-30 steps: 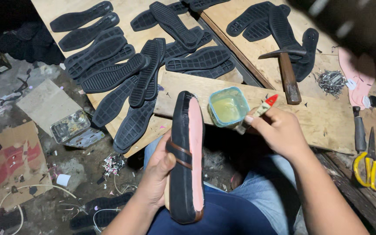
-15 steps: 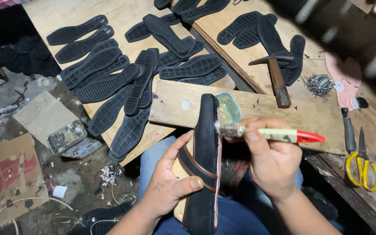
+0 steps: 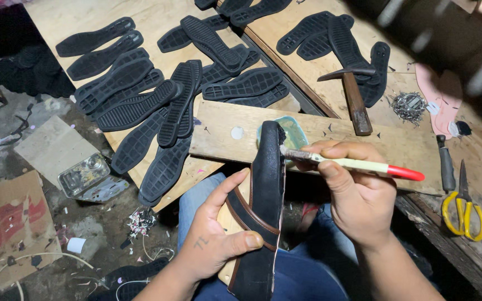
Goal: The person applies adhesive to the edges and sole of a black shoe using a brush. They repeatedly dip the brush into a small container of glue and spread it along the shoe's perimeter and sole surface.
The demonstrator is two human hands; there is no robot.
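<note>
Two hands: left grips shoe, right brush

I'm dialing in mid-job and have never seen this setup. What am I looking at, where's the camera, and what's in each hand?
There is no machine here: a seated person works with two bare hands, filmed by a camera worn on the head that looks down at the lap. The left hand holds a black shoe on edge. The right hand holds a brush with a red end, its bristles touching the shoe's rim. Behind the shoe sits a small glue pot on a plank. Many black soles lie on the boards beyond, with a hammer, a heap of nails and yellow scissors to the right.
</note>
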